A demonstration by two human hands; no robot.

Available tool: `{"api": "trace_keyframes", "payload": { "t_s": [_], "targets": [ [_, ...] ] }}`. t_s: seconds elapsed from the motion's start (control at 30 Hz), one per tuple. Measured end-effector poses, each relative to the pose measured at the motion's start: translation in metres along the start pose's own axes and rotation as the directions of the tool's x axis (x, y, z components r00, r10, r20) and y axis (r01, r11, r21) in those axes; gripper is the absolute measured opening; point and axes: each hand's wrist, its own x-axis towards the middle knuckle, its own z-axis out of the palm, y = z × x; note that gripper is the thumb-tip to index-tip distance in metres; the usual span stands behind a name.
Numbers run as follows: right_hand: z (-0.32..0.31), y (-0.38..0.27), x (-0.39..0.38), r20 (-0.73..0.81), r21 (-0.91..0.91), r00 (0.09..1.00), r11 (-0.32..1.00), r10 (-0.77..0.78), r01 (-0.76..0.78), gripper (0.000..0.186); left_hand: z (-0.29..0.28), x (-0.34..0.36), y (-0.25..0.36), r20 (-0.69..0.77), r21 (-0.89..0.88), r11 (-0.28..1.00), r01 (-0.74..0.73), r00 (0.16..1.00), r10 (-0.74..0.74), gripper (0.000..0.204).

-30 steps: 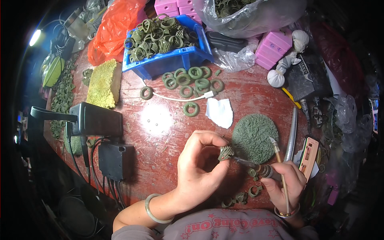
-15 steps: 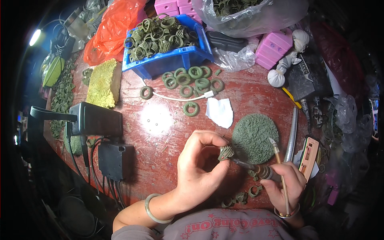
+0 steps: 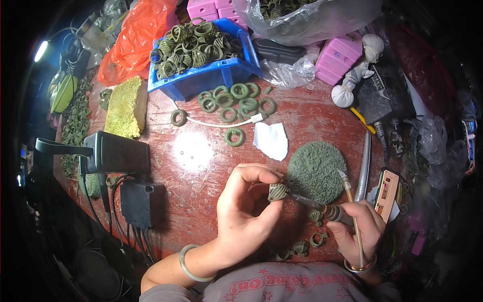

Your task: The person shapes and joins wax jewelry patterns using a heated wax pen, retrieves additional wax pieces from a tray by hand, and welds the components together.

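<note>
Between the thumb and fingertips of my left hand is a dark green ring with a ridged, spiral-cut band. My right hand grips a pen-like hand tool, whose dark narrow tip reaches to the right side of that ring; whether the two touch, I cannot tell. A thin wooden-handled tool with a pale pointed end also sits in my right hand, sticking up past the fingers. Just beyond the tools lies a round, rough green pad. Several loose green rings rest on the table close to my body.
A blue bin heaped with ridged rings stands at the back; several smooth rings and a white cable lie before it. Black power boxes with cords occupy the left. A grey tapered rod and pink case lie right.
The whole scene has shifted slightly left in the picture. The ring has turned a little in my left fingers, showing more of its ridges; both hands keep their holds.
</note>
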Motion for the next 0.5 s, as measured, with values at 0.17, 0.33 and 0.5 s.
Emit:
{"api": "trace_keyframes", "payload": {
  "t_s": [0.17, 0.33, 0.5],
  "targets": [
    [-0.0005, -0.0024, 0.0014, 0.015, 0.011, 1.0, 1.0, 0.005, -0.005, 0.033, 0.0004, 0.0002, 0.0006, -0.001, -0.005, 1.0, 0.0, 1.0, 0.0, 0.036],
    [-0.0003, -0.0038, 0.0009, 0.016, 0.028, 1.0, 1.0, 0.004, -0.005, 0.033, 0.0005, 0.0004, 0.0018, -0.001, 0.0, 1.0, -0.006, 1.0, 0.006, 0.038],
    [0.0007, -0.0005, 0.0012, -0.007, -0.005, 0.999, 1.0, -0.031, 0.031, 0.032, 0.0009, 0.0003, 0.0015, -0.003, 0.003, 1.0, -0.001, 1.0, 0.001, 0.037]
  ]
}}
